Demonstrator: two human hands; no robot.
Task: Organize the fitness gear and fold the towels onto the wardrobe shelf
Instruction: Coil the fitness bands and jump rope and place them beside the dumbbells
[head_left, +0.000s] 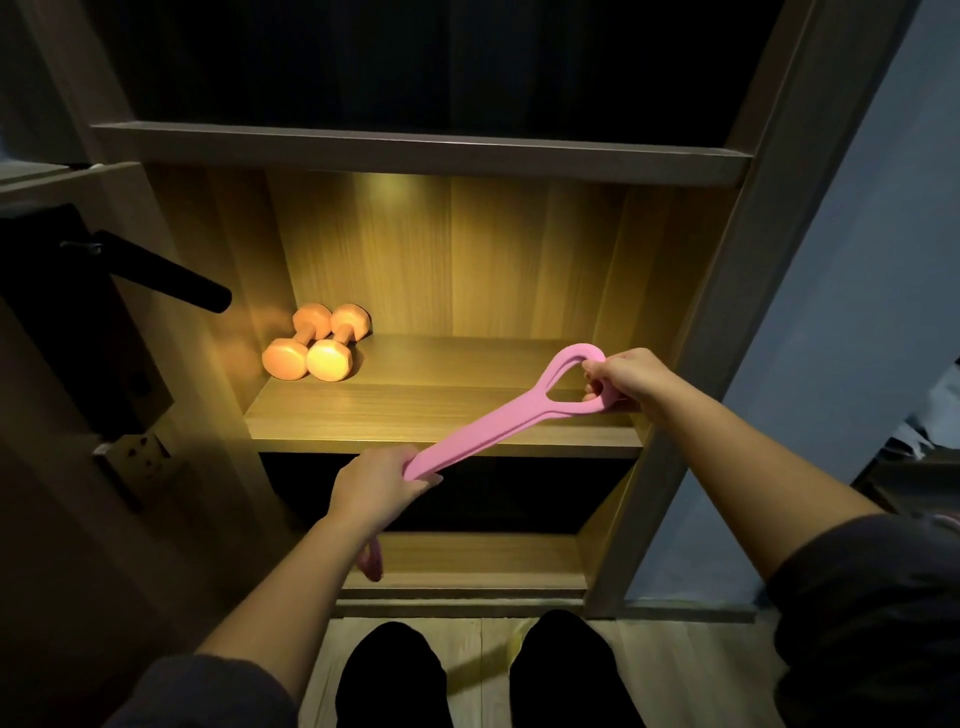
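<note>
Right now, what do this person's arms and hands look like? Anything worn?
The left hand and right hand are bare: no gloves, rings or watch showing. Forearms are uncovered. The left sleeve and right sleeve are dark grey, pushed up near the elbows.

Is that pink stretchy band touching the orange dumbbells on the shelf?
Apart. The head view shows a wide stretch of bare shelf between the band and the dumbbells at the shelf's left.

Black door handle (156, 273) at left, pale blue wall (857, 312) at right, light wooden floor (478, 654) below
</note>
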